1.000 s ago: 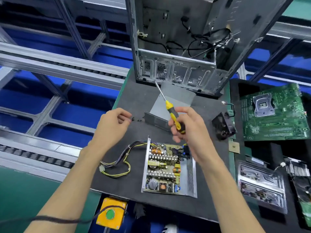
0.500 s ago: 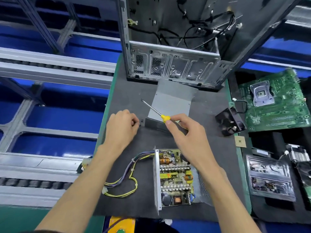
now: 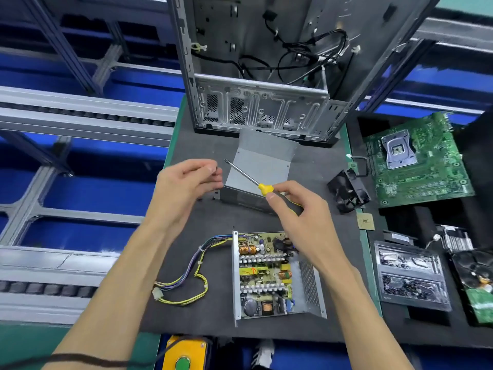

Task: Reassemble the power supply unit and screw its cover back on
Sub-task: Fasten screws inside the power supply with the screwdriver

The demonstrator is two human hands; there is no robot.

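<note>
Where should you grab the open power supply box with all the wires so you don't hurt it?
Take the open power supply by its two upright metal side walls, one at the left edge and one perforated at the right, coming down from above. The circuit board lies bare between them, so fingers should probably stay off the parts, and the cable bundle trailing left should not be pulled.

The right hand [image 3: 301, 217] covers most of the screwdriver [image 3: 249, 178] handle and hides the near right corner of the power supply cover [image 3: 262, 162], besides the upper right of the open power supply unit [image 3: 269, 276]. Whatever the left hand [image 3: 186, 182] pinches at its fingertips is too small to tell. The computer case [image 3: 256, 62] is cut off by the top edge, and the yellow button box [image 3: 184, 353] by the bottom edge.
</note>
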